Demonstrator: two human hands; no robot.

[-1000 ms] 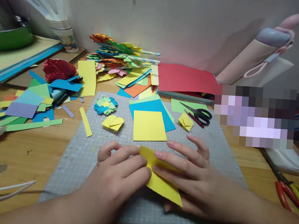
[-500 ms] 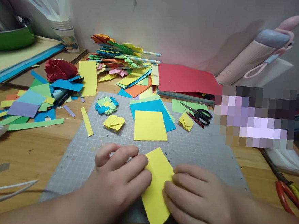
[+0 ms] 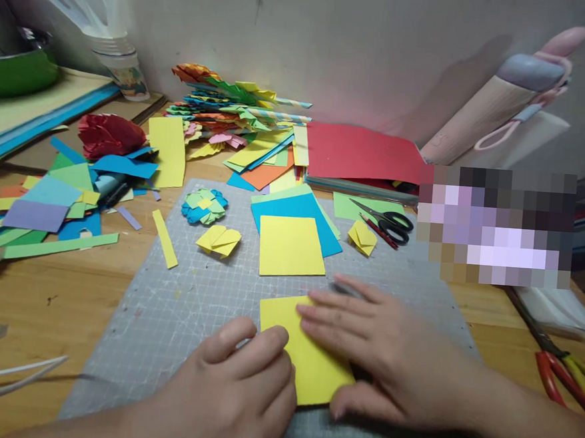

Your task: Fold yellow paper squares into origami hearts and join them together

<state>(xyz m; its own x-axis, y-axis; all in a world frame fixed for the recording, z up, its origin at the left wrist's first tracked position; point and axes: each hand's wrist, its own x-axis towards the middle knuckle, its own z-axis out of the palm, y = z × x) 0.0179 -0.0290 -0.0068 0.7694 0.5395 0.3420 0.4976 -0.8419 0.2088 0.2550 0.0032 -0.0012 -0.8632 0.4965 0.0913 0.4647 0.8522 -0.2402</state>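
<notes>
Paper scraps [image 3: 37,214] are spreading across the far left of a wooden table [image 3: 80,317], while a narrow yellow strip [image 3: 165,239] is lying by the edge of a gray cutting mat [image 3: 154,329]. A blue-and-green paper flower [image 3: 204,206] is sitting just behind a folded yellow piece [image 3: 218,242]. Nearer the camera, the left hand [image 3: 246,376] is curling at the left side of a yellow sheet [image 3: 315,364]; whether its fingers are pinching the paper, one cannot tell. The sheet is resting on or just above the mat's near part, in front of a yellow square [image 3: 293,246]. The right hand [image 3: 378,345] is spreading wide, fingers lying over the sheet's right side, thumb by its lower corner. Thin paper is probably calling for light, flat pressure, both hands keeping its edges straight. Black scissors [image 3: 396,229] are lying beyond.
</notes>
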